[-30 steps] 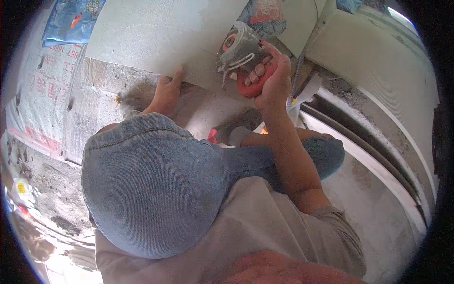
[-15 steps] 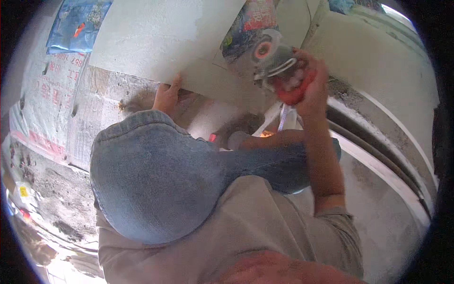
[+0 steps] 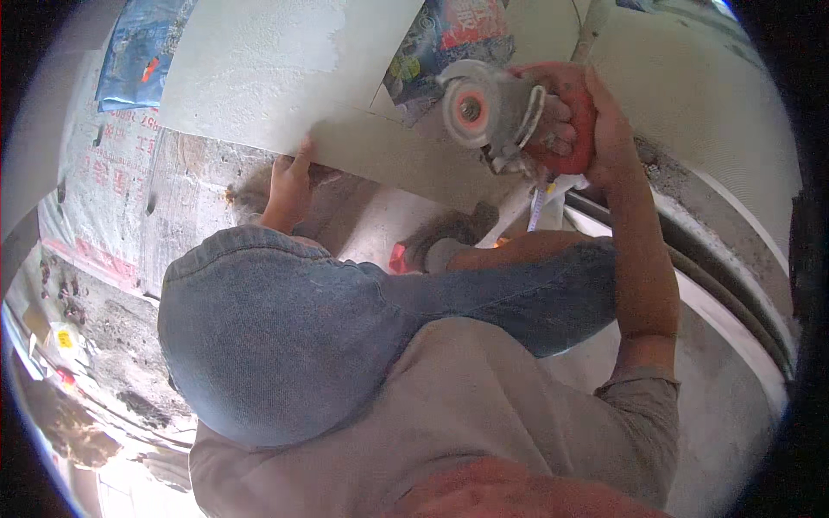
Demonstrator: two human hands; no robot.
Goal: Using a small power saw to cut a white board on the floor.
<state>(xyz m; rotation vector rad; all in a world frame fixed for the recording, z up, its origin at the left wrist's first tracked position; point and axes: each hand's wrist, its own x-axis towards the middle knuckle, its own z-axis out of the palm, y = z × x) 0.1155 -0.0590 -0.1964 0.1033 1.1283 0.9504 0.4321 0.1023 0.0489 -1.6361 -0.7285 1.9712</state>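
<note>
My left hand (image 3: 290,181) grips the lower edge of a large pale grey tile (image 3: 268,60), thumb on top. My right hand (image 3: 579,129) is wrapped round a red power cutter (image 3: 567,81), raised over the tile's right part, its metal guard and round disc (image 3: 469,109) facing up toward me. Crumpled printed bags (image 3: 445,43) lie beside the tile behind the cutter. Beneath the cutter a narrow pale strip with markings (image 3: 536,209) shows, partly hidden. My bent jeans-clad legs (image 3: 268,328) are below both hands.
A blue printed bag (image 3: 138,60) lies on printed sheeting (image 3: 99,186) at the left. A beige panel (image 3: 708,129) and a dark channel (image 3: 721,293) run along the right. Rough, dirty ground (image 3: 112,354) with small litter shows at the lower left, and a shoe (image 3: 466,224) under the tile's edge.
My right hand has carried the cutter rightward and upward, and its disc has turned more into view. My left hand stays on the tile edge, which appears shifted slightly down and left.
</note>
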